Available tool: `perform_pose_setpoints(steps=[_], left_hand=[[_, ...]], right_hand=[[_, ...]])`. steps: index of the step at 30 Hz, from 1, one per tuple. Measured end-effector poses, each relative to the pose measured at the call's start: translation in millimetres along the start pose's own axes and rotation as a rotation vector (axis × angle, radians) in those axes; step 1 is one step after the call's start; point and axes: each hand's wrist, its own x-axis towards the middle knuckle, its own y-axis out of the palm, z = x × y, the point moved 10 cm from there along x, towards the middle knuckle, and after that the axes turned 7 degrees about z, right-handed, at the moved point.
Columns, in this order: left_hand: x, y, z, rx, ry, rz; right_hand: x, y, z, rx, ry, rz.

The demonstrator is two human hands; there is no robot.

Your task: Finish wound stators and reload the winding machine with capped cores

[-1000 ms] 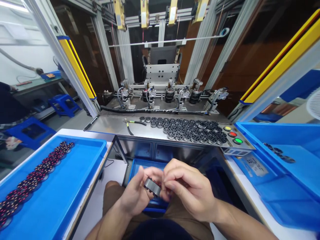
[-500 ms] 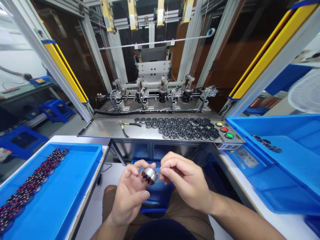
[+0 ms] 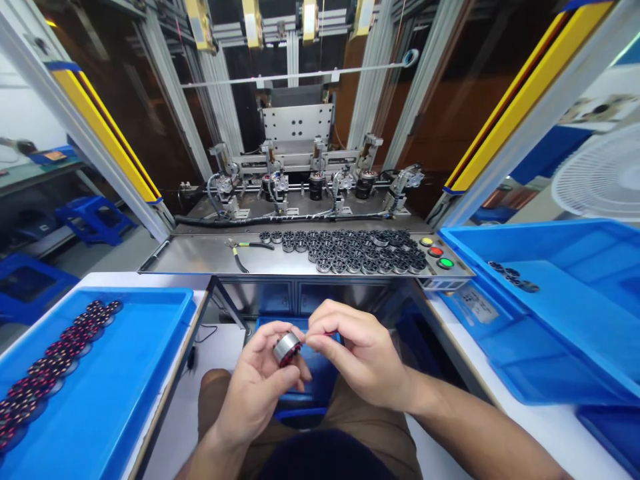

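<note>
My left hand (image 3: 267, 380) holds a motor stator (image 3: 287, 347), a silvery ring with red and black parts at its edges, between its fingers above my lap. Close to the stator's right side, my right hand (image 3: 360, 357) is closed in a pinch, thumb against forefinger. Whatever sits between those fingertips is too small to make out. Beyond both hands, rows of black-and-silver stator cores (image 3: 350, 250) stand on the steel ledge (image 3: 185, 257). Cutting pliers (image 3: 243, 250) with black and green handles lie left of them.
At left is a blue tray (image 3: 135, 373) with rows of wound stators (image 3: 60, 360). A deep blue bin (image 3: 560, 313) at right contains several cores. Yellow, red and green buttons (image 3: 436, 252) end the ledge. Behind it stands a winding machine (image 3: 300, 180); a white fan (image 3: 605, 173) is at far right.
The stator has been turned in my left hand, its silvery side now facing differently. My right hand has come closer, its pinched fingertips now beside the stator. The view has shifted slightly.
</note>
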Motion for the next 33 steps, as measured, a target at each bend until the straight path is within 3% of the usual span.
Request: perform_pose_setpoints(steps=[3, 5, 10, 13, 16, 18, 20, 24, 27, 33], left_hand=[[-4, -6.1, -19, 0.087, 0.191, -0.080], [-6, -9.0, -21, 0.121, 0.228, -0.102], [-5, -6.2, 4, 0.122, 0.021, -0.022], [-4, -7.3, 3, 0.123, 0.037, -0.022], [-3, -11.0, -10, 0.172, 0.159, -0.046], [-1, -13.8, -18, 0.200, 0.240, -0.059], [0, -16.1, -23, 0.210, 0.294, -0.061], [2, -16.7, -27, 0.197, 0.310, -0.027], [3, -16.5, -27, 0.174, 0.291, 0.001], [3, -14.1, -26, 0.182, 0.290, 0.045]], right_hand=[[-1, 1, -3, 0.032, 0.016, -0.020], [-1, 2, -2, 0.072, 0.003, -0.017], [3, 3, 2, 0.097, -0.057, 0.009], [2, -1, 2, 0.089, -0.047, -0.030], [-4, -6, -4, 0.099, 0.058, -0.130], [-13, -4, -18, 0.177, 0.221, -0.199], [-24, 13, -39, 0.378, 0.418, -0.194], [-43, 73, -64, 0.944, 0.688, -0.060], [-49, 93, -71, 1.147, 0.740, -0.045], [-49, 97, -69, 1.324, 0.710, -0.052]])
